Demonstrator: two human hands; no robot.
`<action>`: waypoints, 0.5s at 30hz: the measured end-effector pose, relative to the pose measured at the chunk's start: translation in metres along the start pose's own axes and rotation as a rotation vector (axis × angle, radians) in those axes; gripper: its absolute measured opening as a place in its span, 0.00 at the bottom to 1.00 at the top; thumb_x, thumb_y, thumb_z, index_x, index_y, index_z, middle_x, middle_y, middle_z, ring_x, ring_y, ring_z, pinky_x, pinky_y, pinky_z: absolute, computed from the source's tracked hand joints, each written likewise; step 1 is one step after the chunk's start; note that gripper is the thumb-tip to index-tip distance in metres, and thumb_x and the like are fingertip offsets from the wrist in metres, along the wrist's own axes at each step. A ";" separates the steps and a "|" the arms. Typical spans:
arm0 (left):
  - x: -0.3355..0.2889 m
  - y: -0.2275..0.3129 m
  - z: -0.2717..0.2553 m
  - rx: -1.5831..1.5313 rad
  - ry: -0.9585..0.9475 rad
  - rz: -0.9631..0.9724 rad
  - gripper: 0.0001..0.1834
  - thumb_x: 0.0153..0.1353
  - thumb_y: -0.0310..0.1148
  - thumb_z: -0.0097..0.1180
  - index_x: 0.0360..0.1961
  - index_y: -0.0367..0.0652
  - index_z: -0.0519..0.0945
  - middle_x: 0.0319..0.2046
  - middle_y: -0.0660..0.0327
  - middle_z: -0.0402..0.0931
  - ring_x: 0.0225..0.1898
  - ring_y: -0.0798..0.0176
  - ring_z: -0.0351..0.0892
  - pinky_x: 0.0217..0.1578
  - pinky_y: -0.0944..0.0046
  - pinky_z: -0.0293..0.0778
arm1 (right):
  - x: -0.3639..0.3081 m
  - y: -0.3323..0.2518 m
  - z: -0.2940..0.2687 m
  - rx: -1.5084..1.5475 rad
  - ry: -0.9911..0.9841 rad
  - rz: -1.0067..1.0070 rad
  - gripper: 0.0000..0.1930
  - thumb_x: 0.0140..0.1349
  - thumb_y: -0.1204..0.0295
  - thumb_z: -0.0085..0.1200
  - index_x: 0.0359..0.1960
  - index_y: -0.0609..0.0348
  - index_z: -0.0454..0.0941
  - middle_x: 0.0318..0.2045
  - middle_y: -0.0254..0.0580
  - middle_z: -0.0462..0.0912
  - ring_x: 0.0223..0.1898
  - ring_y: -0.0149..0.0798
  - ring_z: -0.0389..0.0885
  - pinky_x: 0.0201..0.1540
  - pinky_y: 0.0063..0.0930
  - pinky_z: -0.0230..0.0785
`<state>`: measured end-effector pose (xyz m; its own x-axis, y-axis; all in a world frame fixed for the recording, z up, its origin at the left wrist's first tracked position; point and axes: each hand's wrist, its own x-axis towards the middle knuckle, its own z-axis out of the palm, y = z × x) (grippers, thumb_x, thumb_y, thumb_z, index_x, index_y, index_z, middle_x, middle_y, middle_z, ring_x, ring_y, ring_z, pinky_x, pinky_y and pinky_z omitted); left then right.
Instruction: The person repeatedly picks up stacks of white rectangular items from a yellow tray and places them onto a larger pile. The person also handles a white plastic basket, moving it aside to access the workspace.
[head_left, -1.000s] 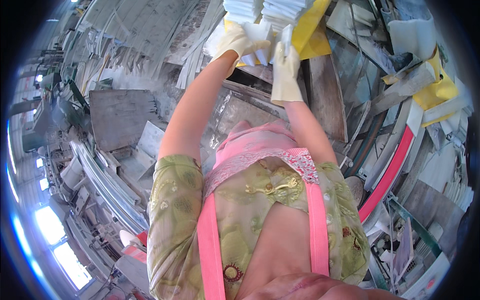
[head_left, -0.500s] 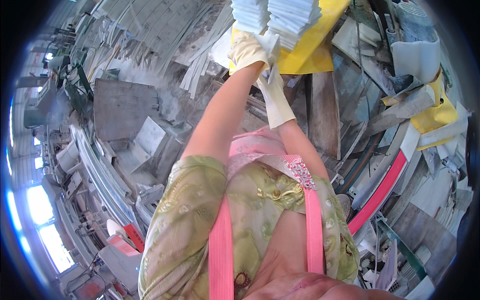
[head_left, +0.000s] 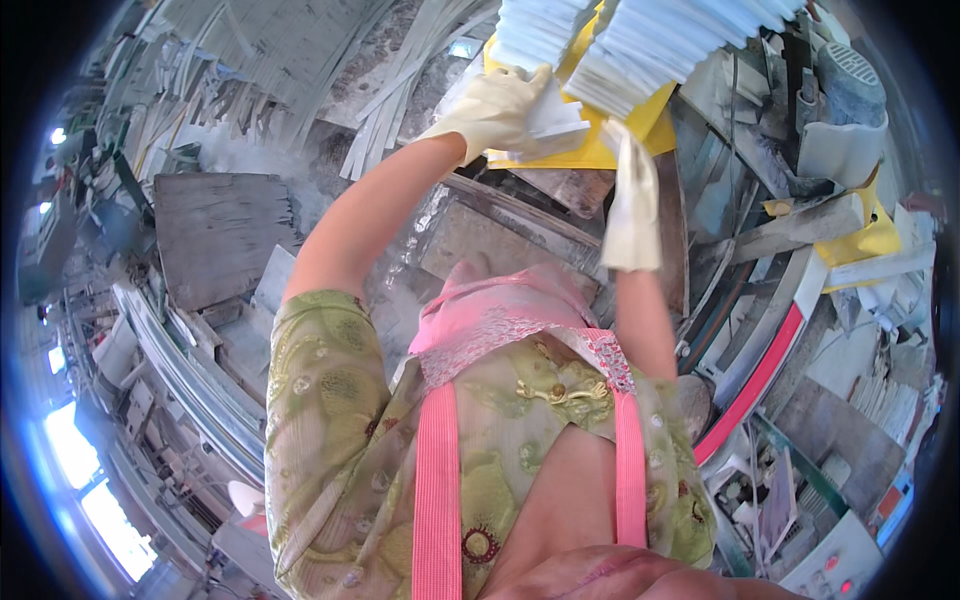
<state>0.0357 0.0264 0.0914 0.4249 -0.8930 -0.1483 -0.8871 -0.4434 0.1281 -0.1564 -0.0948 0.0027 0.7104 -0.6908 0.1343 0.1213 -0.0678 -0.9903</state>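
My left hand (head_left: 492, 112), in a cream rubber glove, is closed over a few flat white slabs (head_left: 558, 122) at the front edge of the yellow sheet (head_left: 570, 158). Just beyond it stands one stack of thin white slabs (head_left: 540, 35); a longer row of slabs (head_left: 665, 50) leans away to the far right. My right hand (head_left: 632, 185), gloved the same way, is apart from the left, with its fingers stretched toward the near end of that row. Nothing shows in it. Whether its fingertips touch the slabs, I cannot tell.
Long pale strips (head_left: 385, 100) lie heaped at the far left, near a dusty grey board (head_left: 225, 235). Wooden planks (head_left: 515, 235) lie below the yellow sheet. At right are a dusty bucket-like container (head_left: 850, 85), a stone beam (head_left: 800, 230) and a pink-red curved strip (head_left: 752, 385).
My hands were together around white slabs and have separated. The left stays with the slabs on the yellow sheet; the right has moved rightward and let go. More of the right-hand row shows.
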 end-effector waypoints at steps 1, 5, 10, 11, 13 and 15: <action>0.002 -0.004 0.008 -0.073 -0.001 -0.011 0.53 0.44 0.57 0.74 0.65 0.40 0.65 0.52 0.38 0.78 0.53 0.36 0.81 0.52 0.45 0.79 | 0.018 0.003 0.006 0.145 -0.064 0.126 0.31 0.80 0.50 0.40 0.69 0.66 0.71 0.67 0.52 0.75 0.70 0.43 0.70 0.73 0.36 0.58; -0.011 -0.031 0.039 -0.244 0.430 0.108 0.58 0.57 0.66 0.63 0.77 0.39 0.57 0.71 0.36 0.62 0.72 0.38 0.63 0.71 0.46 0.59 | 0.070 0.006 0.025 0.318 -0.326 0.257 0.40 0.79 0.41 0.25 0.75 0.65 0.61 0.74 0.52 0.65 0.77 0.45 0.59 0.78 0.37 0.47; -0.037 -0.018 0.087 -1.773 0.636 -0.225 0.55 0.68 0.67 0.51 0.79 0.36 0.49 0.69 0.41 0.66 0.70 0.46 0.67 0.66 0.53 0.68 | 0.081 0.002 0.036 0.270 -0.438 0.360 0.44 0.77 0.35 0.25 0.76 0.64 0.61 0.74 0.51 0.65 0.76 0.45 0.59 0.77 0.35 0.47; -0.034 -0.013 0.097 -1.833 0.629 -0.196 0.55 0.69 0.67 0.50 0.79 0.35 0.47 0.70 0.41 0.65 0.71 0.47 0.66 0.65 0.54 0.68 | 0.081 0.004 0.034 0.230 -0.453 0.359 0.44 0.76 0.35 0.25 0.76 0.61 0.61 0.74 0.51 0.65 0.76 0.46 0.60 0.77 0.35 0.47; -0.027 -0.002 0.116 -1.863 0.637 -0.218 0.54 0.71 0.66 0.45 0.79 0.32 0.45 0.72 0.42 0.61 0.72 0.49 0.64 0.67 0.56 0.66 | 0.083 0.012 0.032 0.304 -0.462 0.395 0.38 0.79 0.42 0.30 0.77 0.60 0.59 0.74 0.50 0.65 0.76 0.46 0.60 0.77 0.36 0.47; -0.016 0.005 0.130 -1.793 0.673 -0.306 0.52 0.74 0.65 0.41 0.79 0.30 0.44 0.75 0.43 0.56 0.73 0.51 0.62 0.70 0.57 0.60 | 0.087 0.024 0.028 0.124 -0.468 0.312 0.38 0.79 0.43 0.30 0.77 0.61 0.58 0.74 0.49 0.65 0.75 0.44 0.61 0.77 0.35 0.48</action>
<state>0.0013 0.0487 -0.0332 0.8813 -0.4673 -0.0708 0.2203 0.2736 0.9363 -0.0718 -0.1364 -0.0088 0.9532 -0.2710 -0.1338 -0.0825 0.1924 -0.9778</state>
